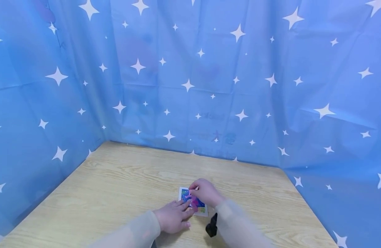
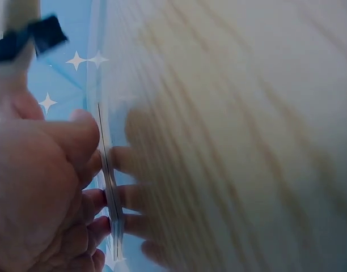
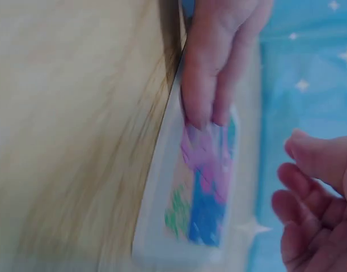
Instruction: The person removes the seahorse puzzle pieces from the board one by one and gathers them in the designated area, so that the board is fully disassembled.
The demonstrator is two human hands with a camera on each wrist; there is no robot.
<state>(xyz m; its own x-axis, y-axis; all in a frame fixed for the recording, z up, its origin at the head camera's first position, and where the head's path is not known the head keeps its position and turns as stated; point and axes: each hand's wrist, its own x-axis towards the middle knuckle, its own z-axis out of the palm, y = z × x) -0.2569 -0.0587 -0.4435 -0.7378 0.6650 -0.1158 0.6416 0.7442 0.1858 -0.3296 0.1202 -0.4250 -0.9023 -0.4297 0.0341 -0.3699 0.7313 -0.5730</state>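
A small white-bordered picture card (image 1: 202,210) with a pink seahorse on blue lies on the wooden table. My left hand (image 1: 173,217) presses on its lower left part with spread, straight fingers. In the right wrist view, those fingertips rest on the pink part of the card (image 3: 207,221). My right hand (image 1: 208,193) is over the card's upper right, its fingers curled and thumb near the index finger. Seen from the right wrist, the right hand (image 3: 324,207) is apart from the card, and no held thing shows. The left wrist view has the card (image 2: 110,190) nearly edge-on.
A light wood-grain table (image 1: 125,186) spreads around the card. Blue curtains (image 1: 165,100) with white stars hang behind it and along both sides. A black wrist device (image 1: 211,225) sits at my right sleeve.
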